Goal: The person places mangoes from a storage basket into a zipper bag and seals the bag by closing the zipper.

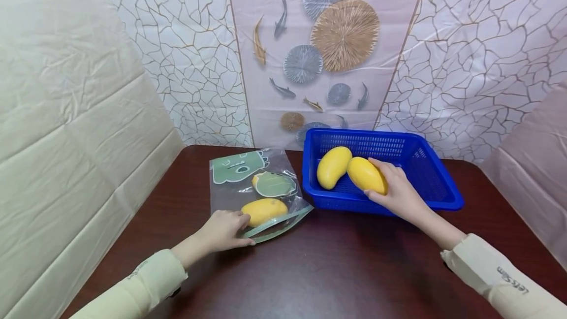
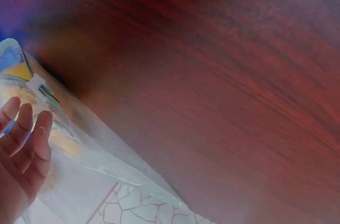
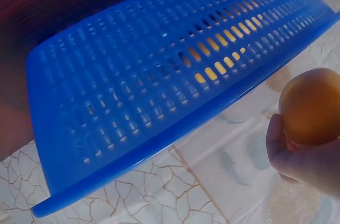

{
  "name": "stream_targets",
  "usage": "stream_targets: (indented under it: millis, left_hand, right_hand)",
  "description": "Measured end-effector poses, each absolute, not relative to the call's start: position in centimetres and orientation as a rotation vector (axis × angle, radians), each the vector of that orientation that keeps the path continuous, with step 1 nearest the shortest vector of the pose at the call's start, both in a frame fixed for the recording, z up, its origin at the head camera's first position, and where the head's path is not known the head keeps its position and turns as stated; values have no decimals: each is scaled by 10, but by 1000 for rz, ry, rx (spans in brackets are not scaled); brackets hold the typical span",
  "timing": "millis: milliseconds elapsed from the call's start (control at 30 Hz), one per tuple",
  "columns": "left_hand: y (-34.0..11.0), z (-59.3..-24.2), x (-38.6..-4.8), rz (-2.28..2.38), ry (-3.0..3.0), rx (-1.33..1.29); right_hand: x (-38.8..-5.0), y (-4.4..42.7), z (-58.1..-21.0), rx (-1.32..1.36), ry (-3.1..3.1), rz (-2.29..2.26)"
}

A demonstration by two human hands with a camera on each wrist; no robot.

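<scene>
My right hand (image 1: 398, 191) grips a yellow mango (image 1: 366, 175), thumb on its near side and fingers on its far side. In the right wrist view that mango (image 3: 312, 108) is above the basket's rim. A second mango (image 1: 333, 167) lies in the blue basket (image 1: 443, 206). My left hand (image 1: 223, 230) holds the near left corner of a clear slider bag (image 1: 230, 197) with green cartoon prints, its mouth parted toward me. Inside the bag lies a mango (image 1: 266, 211); another yellow piece (image 1: 255, 180) shows partly behind a print. The slider (image 2: 38, 85) is near my left fingertips.
Bag and basket stand side by side on a dark red-brown wooden table (image 1: 310, 270), the basket at the back right. A patterned cloth backdrop (image 1: 204, 63) rises behind the table, with a cream cloth (image 1: 79, 112) at the left and a pinkish one at the right.
</scene>
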State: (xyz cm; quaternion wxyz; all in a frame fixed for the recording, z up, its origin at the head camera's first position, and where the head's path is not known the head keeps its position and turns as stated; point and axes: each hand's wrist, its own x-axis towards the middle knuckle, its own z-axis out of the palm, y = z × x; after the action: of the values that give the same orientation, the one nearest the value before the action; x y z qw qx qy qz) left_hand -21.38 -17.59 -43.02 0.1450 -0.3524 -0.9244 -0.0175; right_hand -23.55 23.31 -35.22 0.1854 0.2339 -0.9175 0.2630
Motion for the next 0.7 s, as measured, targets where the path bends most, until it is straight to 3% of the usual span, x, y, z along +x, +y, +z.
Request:
stream_targets:
  millis: [300, 700]
  left_hand:
    - [-187, -436, -210, 211, -2377, -1221]
    - [-191, -431, -212, 154, -2198, -1256]
  right_hand:
    - [-226, 225, -352, 668, -2600, 743]
    - [-218, 211, -358, 756, -2547, 726]
